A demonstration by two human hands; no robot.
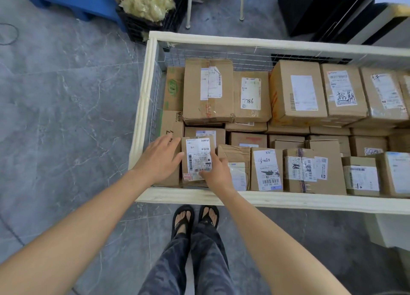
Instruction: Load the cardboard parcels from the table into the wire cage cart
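feet: two in black sandals (195,219) | left hand (158,159) fingers spread flat against small parcel (197,159) | right hand (216,172) fingertips pressing its label | parcel upright in wire cage cart (142,108) near-left corner | near row: about six parcels | back: five larger boxes (297,90)

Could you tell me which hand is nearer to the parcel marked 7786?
Right. The right hand lies below the 7786 parcel, slightly leftward; the left hand sits farther left, by the cart's corner.

Parcel sorting or storage room: wire cage cart (153,42) under both hands packed with labelled cardboard parcels (297,90); grey tiled floor (66,95), black crate (142,26) beyond.
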